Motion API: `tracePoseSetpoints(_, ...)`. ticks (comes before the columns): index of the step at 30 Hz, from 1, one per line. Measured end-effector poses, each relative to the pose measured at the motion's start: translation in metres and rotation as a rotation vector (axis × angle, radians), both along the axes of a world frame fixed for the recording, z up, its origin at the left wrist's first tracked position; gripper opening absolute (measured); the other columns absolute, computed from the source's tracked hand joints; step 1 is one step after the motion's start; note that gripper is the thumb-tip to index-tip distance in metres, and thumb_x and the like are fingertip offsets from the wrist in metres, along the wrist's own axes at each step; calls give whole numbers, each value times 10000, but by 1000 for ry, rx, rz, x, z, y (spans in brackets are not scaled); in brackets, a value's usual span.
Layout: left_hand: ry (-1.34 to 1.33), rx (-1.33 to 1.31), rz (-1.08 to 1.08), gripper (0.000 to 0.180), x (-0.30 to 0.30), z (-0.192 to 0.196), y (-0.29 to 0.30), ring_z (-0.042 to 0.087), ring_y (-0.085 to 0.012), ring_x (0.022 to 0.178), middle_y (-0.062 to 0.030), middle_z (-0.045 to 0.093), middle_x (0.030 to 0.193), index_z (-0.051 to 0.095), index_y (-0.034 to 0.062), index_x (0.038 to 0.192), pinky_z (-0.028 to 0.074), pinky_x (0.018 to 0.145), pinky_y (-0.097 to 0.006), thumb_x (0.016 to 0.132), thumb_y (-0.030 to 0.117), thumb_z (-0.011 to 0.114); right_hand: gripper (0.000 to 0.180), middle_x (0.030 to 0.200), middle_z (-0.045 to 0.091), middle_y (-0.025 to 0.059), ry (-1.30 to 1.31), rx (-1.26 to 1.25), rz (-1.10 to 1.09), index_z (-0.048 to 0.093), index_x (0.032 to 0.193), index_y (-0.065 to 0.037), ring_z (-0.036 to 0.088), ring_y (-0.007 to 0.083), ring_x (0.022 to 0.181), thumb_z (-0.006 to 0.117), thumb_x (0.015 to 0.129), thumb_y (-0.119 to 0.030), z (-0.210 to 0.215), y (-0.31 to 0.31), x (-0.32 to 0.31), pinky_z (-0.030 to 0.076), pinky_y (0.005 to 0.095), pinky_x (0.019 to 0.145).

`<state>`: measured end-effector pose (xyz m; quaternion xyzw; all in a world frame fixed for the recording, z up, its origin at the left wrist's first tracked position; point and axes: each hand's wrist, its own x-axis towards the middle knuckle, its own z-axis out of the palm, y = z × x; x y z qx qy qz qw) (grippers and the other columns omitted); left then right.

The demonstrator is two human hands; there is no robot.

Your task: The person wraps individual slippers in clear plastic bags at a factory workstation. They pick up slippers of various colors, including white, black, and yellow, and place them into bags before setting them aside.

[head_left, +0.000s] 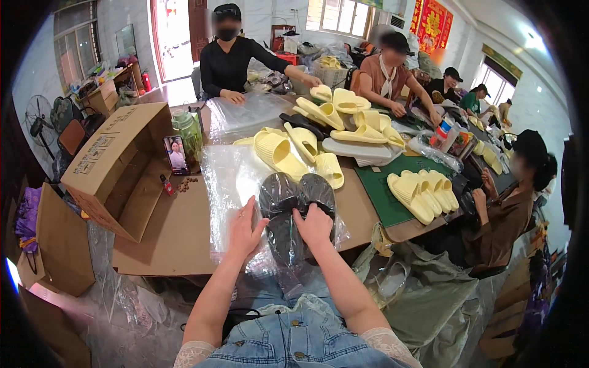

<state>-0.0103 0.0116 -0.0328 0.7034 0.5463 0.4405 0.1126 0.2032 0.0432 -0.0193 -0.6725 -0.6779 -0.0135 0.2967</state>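
A pair of black slippers (283, 236) lies in a clear plastic bag at the table's near edge, soles side by side. My right hand (316, 226) presses on the right slipper, its fingers curled over the strap and partly hidden. Beside the left slipper, my left hand (246, 232) rests with fingers stretched out, the thumb reaching toward the bag. Under that hand lies a stack of clear plastic bags (222, 184). Pale yellow slippers (279, 153) are heaped just beyond the black pair.
An open cardboard box (116, 165) stands at the left, beside a propped phone (177, 154), a green jar (187, 132) and a small red bottle (167, 184). Yellow slippers (423, 195) line a green mat (380, 199) at right. Several co-workers sit around the table.
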Motion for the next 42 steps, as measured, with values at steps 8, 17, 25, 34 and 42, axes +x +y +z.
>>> tracePoseSetpoints(8,-18,51,27,698,-2,-10,2,545,-437,1186,-225,625,1310,308,16,1537,404,1033,-486,979,335,581,301,753,675,163,71,125,105,610,842,-54,671,388,672,643,910,-346,0,-7,10,519,507,610)
tracePoseSetpoints(17,-78,28,-10,587,0,-10,3,539,-421,1239,-232,621,1311,434,-14,1463,403,1071,-475,979,293,566,293,714,656,166,202,139,120,609,782,-52,653,398,680,707,870,-314,-15,-62,71,498,486,612)
tracePoseSetpoints(25,-46,13,21,547,4,-4,-1,531,-424,1252,-223,603,1338,486,7,1416,415,1067,-473,950,264,613,286,618,577,149,355,138,41,584,776,-15,591,311,553,716,888,-242,-23,-94,147,441,426,553)
tracePoseSetpoints(34,-10,1,60,511,8,-4,-3,563,-411,1199,-245,615,1277,552,-16,1367,428,1056,-479,896,152,652,235,697,608,173,178,459,-336,673,931,-33,589,351,618,673,944,-269,-24,-85,281,447,416,584)
tracePoseSetpoints(42,-57,-52,-19,501,-3,-12,8,522,-353,1293,-196,576,1377,533,7,1398,390,1103,-435,933,160,642,372,666,620,172,-65,125,-529,556,751,-38,638,392,673,678,885,-363,-40,-181,399,475,489,599)
